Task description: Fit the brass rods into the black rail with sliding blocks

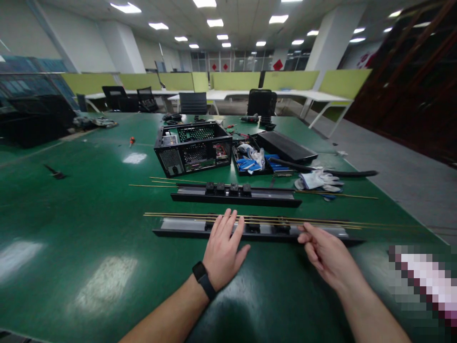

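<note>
My left hand [226, 250], with a black watch on its wrist, lies open. Its spread fingers rest across thin brass-coloured rods [178, 215] over the nearer long black channel [185, 233]. Small black blocks [283, 226] sit inside that channel beneath the rods. Toward the channel's right end, my right hand [323, 250] is closed in a pinch on one of the rods; the exact grip is partly hidden by the fingers. Farther back lies a second black channel [271, 200] with several black blocks [233, 189] in it, and more thin rods stick out past its ends.
Behind the channels stands an open black computer case [207, 147]. Right of it are a black tray holding blue-and-white gloves [252, 159], a black panel [285, 145], a black tube [357, 173] and another pair of gloves [319, 180]. A small dark tool [54, 172] lies left on the green table [89, 209].
</note>
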A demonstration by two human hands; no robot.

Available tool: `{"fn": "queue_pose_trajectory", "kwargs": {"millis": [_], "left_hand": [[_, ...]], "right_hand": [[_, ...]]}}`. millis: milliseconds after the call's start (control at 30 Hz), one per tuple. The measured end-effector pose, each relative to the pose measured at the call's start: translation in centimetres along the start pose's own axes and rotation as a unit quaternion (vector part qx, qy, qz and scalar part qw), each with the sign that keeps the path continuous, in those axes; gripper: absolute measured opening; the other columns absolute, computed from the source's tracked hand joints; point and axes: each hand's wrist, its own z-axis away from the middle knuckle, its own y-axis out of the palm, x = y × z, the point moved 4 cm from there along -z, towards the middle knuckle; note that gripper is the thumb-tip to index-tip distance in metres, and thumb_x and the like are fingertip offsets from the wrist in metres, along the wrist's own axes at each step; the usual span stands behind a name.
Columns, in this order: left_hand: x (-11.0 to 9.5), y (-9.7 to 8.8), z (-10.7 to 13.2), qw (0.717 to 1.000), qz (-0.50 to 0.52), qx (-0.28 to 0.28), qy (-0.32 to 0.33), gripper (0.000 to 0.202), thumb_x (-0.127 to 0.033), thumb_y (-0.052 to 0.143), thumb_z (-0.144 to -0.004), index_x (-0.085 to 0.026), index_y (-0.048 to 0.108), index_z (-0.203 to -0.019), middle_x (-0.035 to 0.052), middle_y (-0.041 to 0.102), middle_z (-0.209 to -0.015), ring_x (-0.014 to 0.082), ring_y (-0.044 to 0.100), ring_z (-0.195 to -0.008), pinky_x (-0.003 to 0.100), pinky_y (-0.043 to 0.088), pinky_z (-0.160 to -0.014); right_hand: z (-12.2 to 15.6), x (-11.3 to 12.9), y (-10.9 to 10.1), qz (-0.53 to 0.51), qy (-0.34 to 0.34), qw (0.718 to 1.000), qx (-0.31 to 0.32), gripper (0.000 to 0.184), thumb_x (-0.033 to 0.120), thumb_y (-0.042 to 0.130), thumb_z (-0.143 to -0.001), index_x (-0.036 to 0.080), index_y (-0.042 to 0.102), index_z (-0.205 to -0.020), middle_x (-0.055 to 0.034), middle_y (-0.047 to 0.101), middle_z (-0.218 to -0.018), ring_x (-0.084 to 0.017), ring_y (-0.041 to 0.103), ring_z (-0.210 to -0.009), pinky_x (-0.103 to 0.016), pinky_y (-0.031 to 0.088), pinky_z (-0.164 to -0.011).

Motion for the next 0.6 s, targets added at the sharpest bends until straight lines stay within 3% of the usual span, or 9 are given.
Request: {"fn": "queue_pose_trajectory", "kwargs": {"millis": [600], "left_hand": [[0.13,0.07,-0.14,1.0,0.003,0.014,-0.003,0.066,-0.027,0.057,-0.09,-0.015,0.033,-0.15,0.0161,0.035,-0.156,0.03,0.021,-0.149,0.054,0.026,-0.119]], "right_hand": [[-0.25,-0.21,-0.07,-0.006,0.002,1.0,-0.019,0.039,0.046,0.081,-0.07,0.014,0.064,-0.082,-0.0014,0.062,-0.061,-0.004,0.035,-0.03,-0.013,0.019,-0.022]]}}
